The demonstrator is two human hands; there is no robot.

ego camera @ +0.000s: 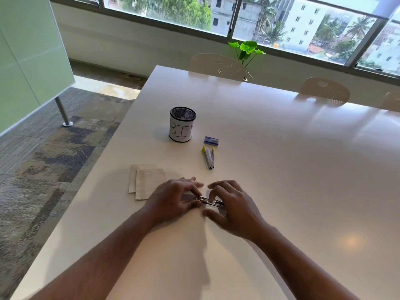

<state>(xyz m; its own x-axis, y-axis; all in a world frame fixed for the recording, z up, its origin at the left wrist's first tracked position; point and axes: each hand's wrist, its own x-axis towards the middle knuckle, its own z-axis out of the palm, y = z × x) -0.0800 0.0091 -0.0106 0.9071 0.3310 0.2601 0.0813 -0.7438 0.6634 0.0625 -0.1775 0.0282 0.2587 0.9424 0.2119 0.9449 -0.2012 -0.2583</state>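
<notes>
Left hand point(173, 198) fingers point(195, 203) are curled, pinching the near-left end of a small metal stapler point(211, 201). Right hand point(231, 204) fingers point(216, 189) curl over its other end, with the thumb spread below it, just off the body. Both hands grip it. The stapler sits low between the two sets of fingertips, on or just above the table point(281, 148); contact can't be told. Whether it is hinged open is also unclear, since the hands cover most of it.

Handling judgement:
- Light, rigid, bare metal, so probably a bit slick.
- Hinged and sprung, so it could snap shut or pinch.
- Best held by the long side walls, one hand per end, with fingertips out of the mouth and the staple channel.
- Not fragile, though loose staples would scatter.

Outward from the fingers:
- A stack of tan paper sheets point(147, 182) lies just left of the left knuckles, partly under that hand's edge.
- Beyond the fingertips lies a second stapler with yellow parts point(209, 158), apart from both hands.
- A blue staple box point(211, 141) sits just past that stapler.
- Farther out and to the left stands a black mesh cup point(182, 124), wrapped in white paper lettered "BIN".
</notes>
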